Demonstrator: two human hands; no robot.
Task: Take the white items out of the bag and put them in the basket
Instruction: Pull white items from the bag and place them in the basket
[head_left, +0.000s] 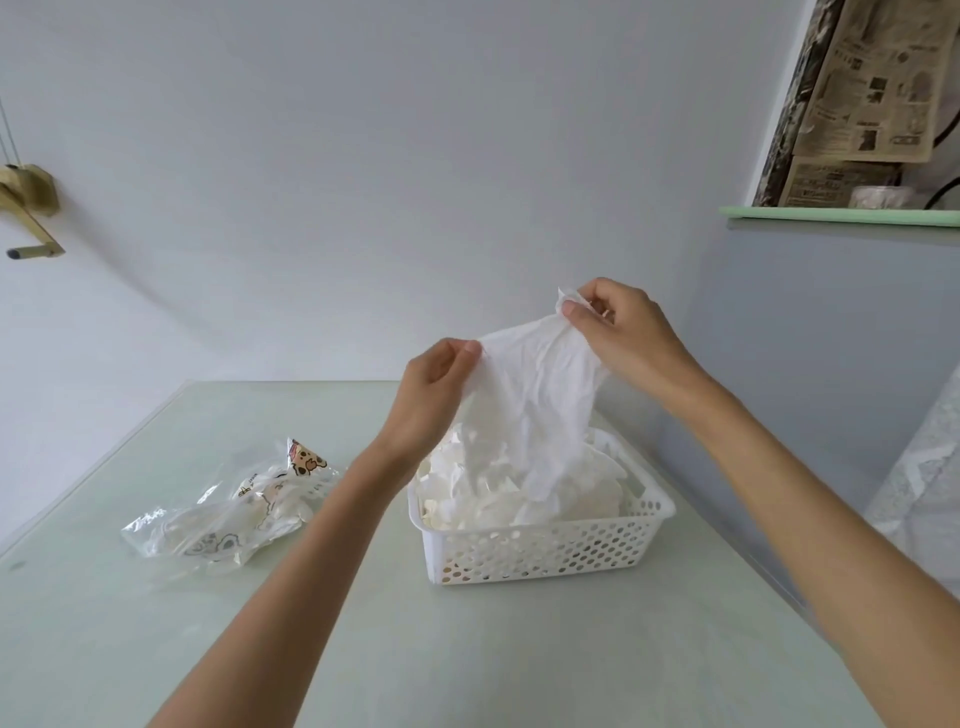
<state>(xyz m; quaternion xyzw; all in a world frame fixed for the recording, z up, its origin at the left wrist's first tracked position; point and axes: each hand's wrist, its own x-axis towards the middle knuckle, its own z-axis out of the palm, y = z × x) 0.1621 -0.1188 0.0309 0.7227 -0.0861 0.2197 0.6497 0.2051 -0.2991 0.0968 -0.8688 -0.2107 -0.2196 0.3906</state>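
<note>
A person's two bare arms reach forward over a pale green tabletop (156, 649), holding up a thin white sheet (535, 395) above a white perforated basket (545, 545). The left hand (436, 384) pinches the sheet's upper left edge between thumb and curled fingers. The right hand (623, 332), a little higher and toward 1 o'clock from the left, pinches the bunched top corner the same way. The sheet hangs slack between them, wrinkled and slightly see-through, its lower end trailing down to touch the heap of white items (467, 499) already piled in the basket.

It looks very light and limp, like tissue or thin non-woven cloth, with no stiffness of its own. It would probably tear if pulled hard between the hands, and it would drift rather than drop once released. A gentle pinch at the edges or corners, as now, seems the sensible hold; lowering it onto the heap before letting go should keep it inside.

The basket sits just right of centre. At 9 o'clock from it, well apart, a crumpled clear plastic bag (228, 514) with cartoon bear prints lies flat on the tabletop; whether anything white remains inside is hard to tell.

The tabletop is smooth and glossy. Behind it is a plain pale wall (363, 156). At 2 o'clock a green shelf (831, 214) carries newspaper-wrapped things, and at 9 o'clock a brass-coloured fitting (31, 208) is on the wall.
</note>
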